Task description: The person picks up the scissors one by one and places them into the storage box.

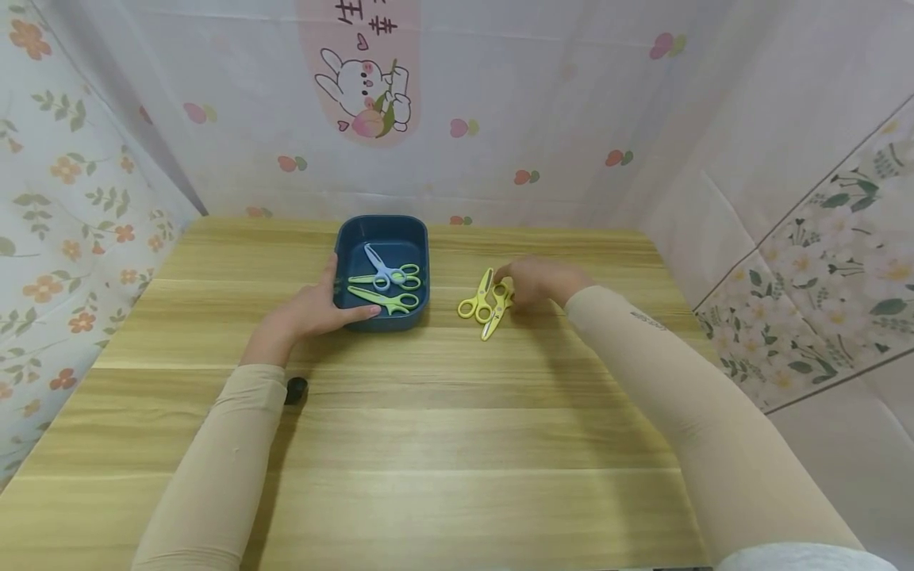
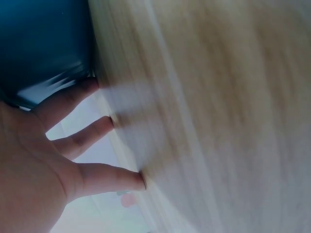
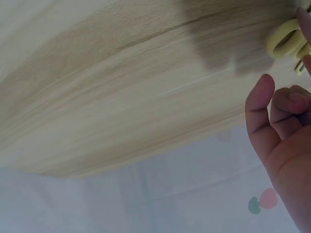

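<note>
A dark blue bin stands toward the back of the table. Inside lie light-blue scissors across green-handled scissors, with another green pair in front. My left hand is at the bin's left side, its thumb over the near rim. In the left wrist view, its fingers are spread and their tips touch the tabletop. To the right, two yellow scissors lie side by side. My right hand pinches the handle of the right-hand yellow scissors; the other yellow pair is just left of it.
A small black object is beside my left forearm on the wooden table. A white printed curtain hangs behind the table's back edge. Floral sheets flank both sides.
</note>
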`<state>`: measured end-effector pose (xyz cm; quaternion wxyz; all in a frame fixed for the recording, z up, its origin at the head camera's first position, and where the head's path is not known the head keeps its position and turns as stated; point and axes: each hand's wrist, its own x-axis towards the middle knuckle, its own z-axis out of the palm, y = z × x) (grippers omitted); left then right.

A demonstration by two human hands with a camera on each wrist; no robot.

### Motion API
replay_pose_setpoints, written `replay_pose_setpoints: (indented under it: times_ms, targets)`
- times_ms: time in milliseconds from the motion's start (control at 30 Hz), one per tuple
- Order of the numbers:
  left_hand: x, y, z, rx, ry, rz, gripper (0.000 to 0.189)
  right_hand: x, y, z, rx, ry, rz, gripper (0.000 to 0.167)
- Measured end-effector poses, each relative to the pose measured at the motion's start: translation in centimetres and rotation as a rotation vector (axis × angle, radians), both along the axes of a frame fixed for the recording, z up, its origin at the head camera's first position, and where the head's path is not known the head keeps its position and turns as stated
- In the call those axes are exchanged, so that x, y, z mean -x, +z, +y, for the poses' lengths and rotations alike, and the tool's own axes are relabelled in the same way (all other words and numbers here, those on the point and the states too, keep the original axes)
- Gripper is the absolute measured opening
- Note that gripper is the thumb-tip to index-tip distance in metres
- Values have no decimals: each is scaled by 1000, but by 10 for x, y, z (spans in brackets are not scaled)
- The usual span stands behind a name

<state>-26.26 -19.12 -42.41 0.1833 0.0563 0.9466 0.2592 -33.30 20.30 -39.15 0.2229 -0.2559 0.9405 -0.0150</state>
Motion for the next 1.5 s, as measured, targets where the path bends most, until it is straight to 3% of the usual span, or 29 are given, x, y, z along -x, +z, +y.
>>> replay_pose_setpoints:
  times_ms: [167,533,700,867,1133,1500]
  targets:
    - [1,-1,1,7,-1,-5,147,-3,-2,4,-32,30,55,54]
    - [0,0,2,6,-3,-2,145,-10,-4,25,-28,44,94,52]
    - [1,0,1,12,-3,-9,146,-8,-3,37,-28,41,103,43]
    - [1,-1,1,2,2,-16,145,-6,-2,47,-33,-5,78,47]
    - [-1,-1,0,-6,15,-13,145,-8,-2,54,-73,-168,37,45]
    - [0,-1,1,1,7,12,144,-13,-7,56,-115,-172,112,54]
